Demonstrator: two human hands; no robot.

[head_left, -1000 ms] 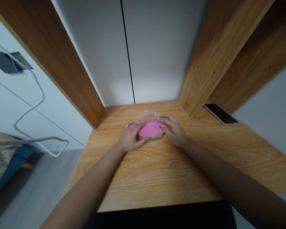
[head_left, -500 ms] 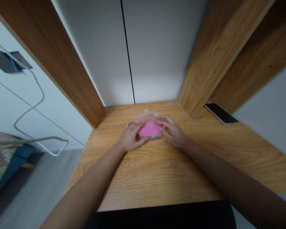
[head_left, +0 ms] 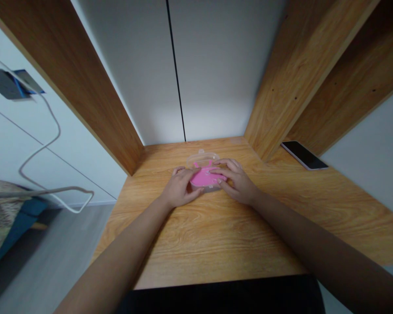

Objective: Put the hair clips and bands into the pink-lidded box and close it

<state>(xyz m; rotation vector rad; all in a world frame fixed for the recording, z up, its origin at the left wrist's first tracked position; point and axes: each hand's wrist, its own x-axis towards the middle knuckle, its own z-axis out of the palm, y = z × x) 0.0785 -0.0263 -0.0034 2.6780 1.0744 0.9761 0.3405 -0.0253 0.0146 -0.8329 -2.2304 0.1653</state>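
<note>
A small clear plastic box [head_left: 203, 178] with a pink inside sits on the wooden desk [head_left: 216, 235], its clear lid [head_left: 201, 158] tipped up at the back. My left hand [head_left: 180, 187] grips the box's left side, fingers curled round it. My right hand [head_left: 234, 181] rests on the right side, its fingers reaching over the pink inside. Whether they pinch something small there is too fine to tell.
A dark phone [head_left: 303, 155] lies on the shelf surface at the right. Wooden upright panels [head_left: 94, 104] flank the desk on both sides. A white cable [head_left: 49, 148] hangs from a charger [head_left: 9, 83] on the left wall.
My right hand has slid leftward over the pink inside of the box. The left hand and the box have stayed in place.
</note>
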